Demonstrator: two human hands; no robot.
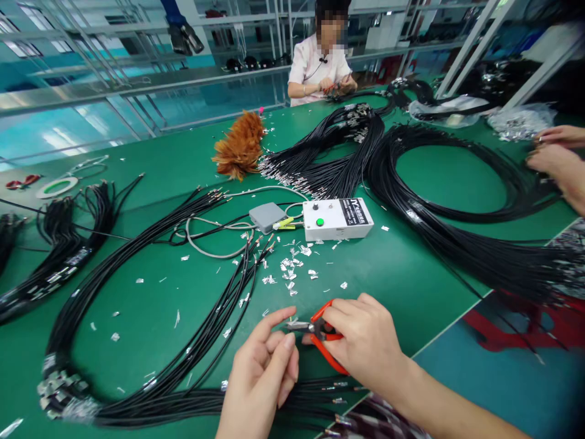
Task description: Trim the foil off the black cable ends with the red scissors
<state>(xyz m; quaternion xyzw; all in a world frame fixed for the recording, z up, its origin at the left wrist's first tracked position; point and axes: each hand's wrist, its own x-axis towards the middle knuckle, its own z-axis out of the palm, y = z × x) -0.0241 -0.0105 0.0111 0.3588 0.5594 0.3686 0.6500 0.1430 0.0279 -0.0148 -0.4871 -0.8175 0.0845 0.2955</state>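
Note:
My right hand (pixel 363 341) grips red-handled cutters (pixel 325 341) low over the green table (pixel 411 262). My left hand (pixel 262 366) pinches the end of a thin black cable (pixel 292 325) right at the cutter's jaws. A long bundle of black cables (pixel 150 292) loops from under my hands across the table's left half. Small silver foil scraps (pixel 290 271) lie scattered just beyond my hands.
A white test box with a green button (pixel 337 219) and a grey pedal (pixel 266 216) sit mid-table. Large black cable coils (pixel 439 183) fill the right side. A feather duster (pixel 240 146) lies farther back. A co-worker (pixel 320 61) sits opposite; another person's hands (pixel 555 161) work at right.

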